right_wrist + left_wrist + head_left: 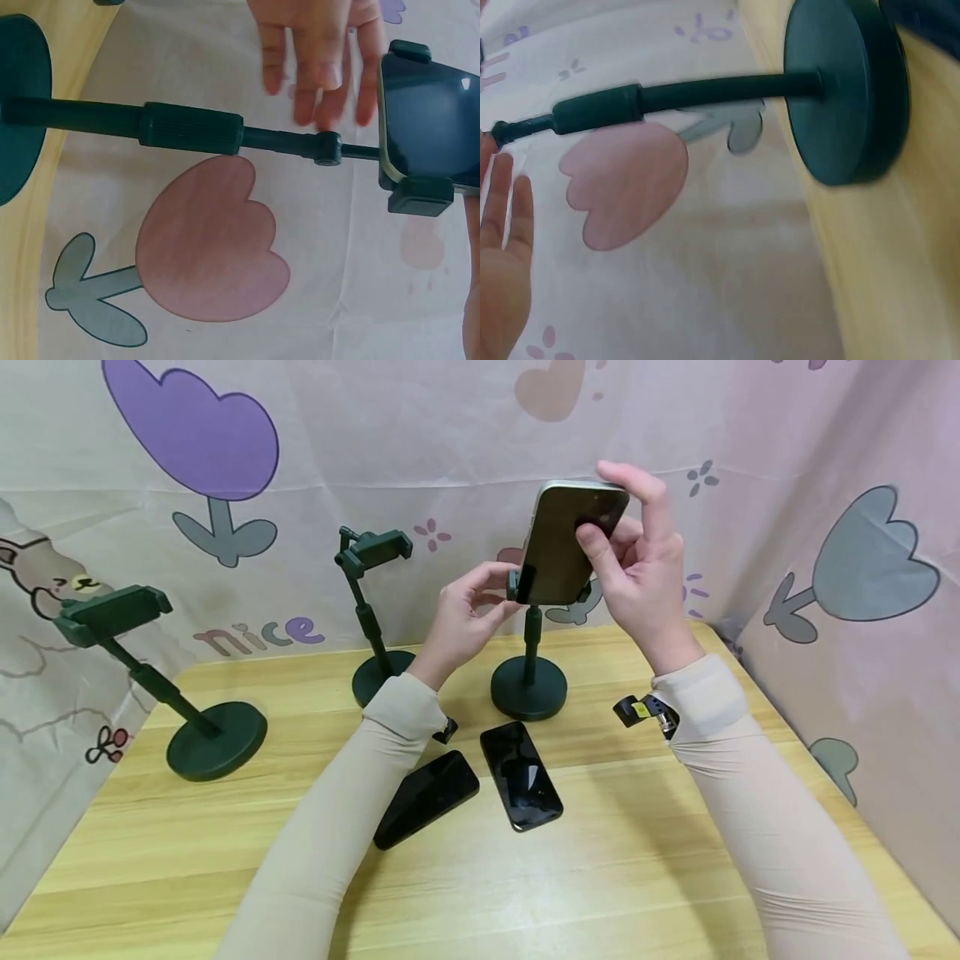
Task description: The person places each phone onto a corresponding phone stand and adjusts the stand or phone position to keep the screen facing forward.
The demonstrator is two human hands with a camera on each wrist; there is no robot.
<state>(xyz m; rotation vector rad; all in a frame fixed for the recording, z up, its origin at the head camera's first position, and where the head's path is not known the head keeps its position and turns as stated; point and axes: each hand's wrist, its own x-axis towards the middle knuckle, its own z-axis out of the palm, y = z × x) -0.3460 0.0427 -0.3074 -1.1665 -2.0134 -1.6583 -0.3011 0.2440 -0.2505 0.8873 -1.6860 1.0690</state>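
Observation:
In the head view my right hand [645, 560] holds a smartphone [562, 543], its thumb on the screen and its index finger at the top edge. The phone sits between the clamp ends of a dark green phone stand [529, 687]. The right wrist view shows the upper clamp end [410, 51] and lower clamp end [420, 196] against its sides. My left hand [468, 614] is beside the clamp's left end. Its fingers [304, 90] look straight and spread near the stand's upper joint; whether they touch it cannot be told.
Two black phones [521, 777] [427, 797] lie on the wooden table [615, 877], one partly behind my left sleeve. Two more green stands, one behind my left forearm [371, 618] and one at far left [213, 739], have nothing in their clamps. A printed curtain [360, 435] hangs behind.

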